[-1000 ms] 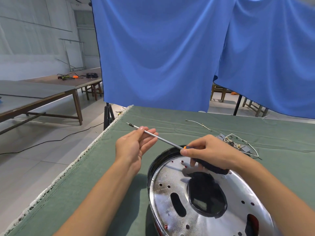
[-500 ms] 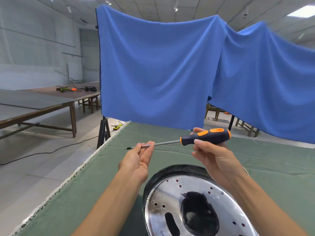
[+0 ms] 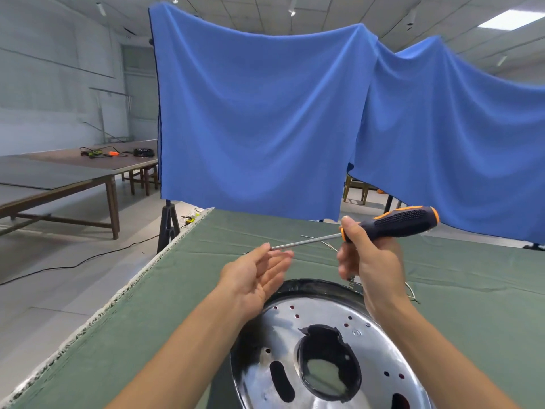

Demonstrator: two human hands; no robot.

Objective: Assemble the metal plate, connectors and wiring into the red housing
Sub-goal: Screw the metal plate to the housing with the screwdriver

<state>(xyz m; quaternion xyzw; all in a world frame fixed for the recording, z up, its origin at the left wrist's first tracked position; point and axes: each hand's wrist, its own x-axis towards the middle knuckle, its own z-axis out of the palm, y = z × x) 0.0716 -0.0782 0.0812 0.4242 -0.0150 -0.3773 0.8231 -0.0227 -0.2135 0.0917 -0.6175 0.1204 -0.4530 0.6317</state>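
A round shiny metal plate (image 3: pixel 365 343) with holes and slots lies in a dark-rimmed housing (image 3: pixel 312 284) at the bottom centre of the green table. My right hand (image 3: pixel 368 261) grips the black and orange handle of a screwdriver (image 3: pixel 395 222), held above the plate with its shaft pointing left. My left hand (image 3: pixel 256 276) is palm up with its fingers spread, and the shaft's tip rests at its fingertips. Thin wiring (image 3: pixel 413 293) lies on the cloth behind my right hand, mostly hidden.
The table (image 3: pixel 182 290) wears a green cloth with a frayed left edge. Blue curtains (image 3: pixel 265 113) hang behind it on a black tripod (image 3: pixel 168 225). Wooden tables (image 3: pixel 59 178) with cables stand far left, and a black cable runs across the floor.
My right hand lifted the screwdriver off the plate and shifted it right. My left hand stopped pinching the shaft and opened palm up. The camera tilted upward.
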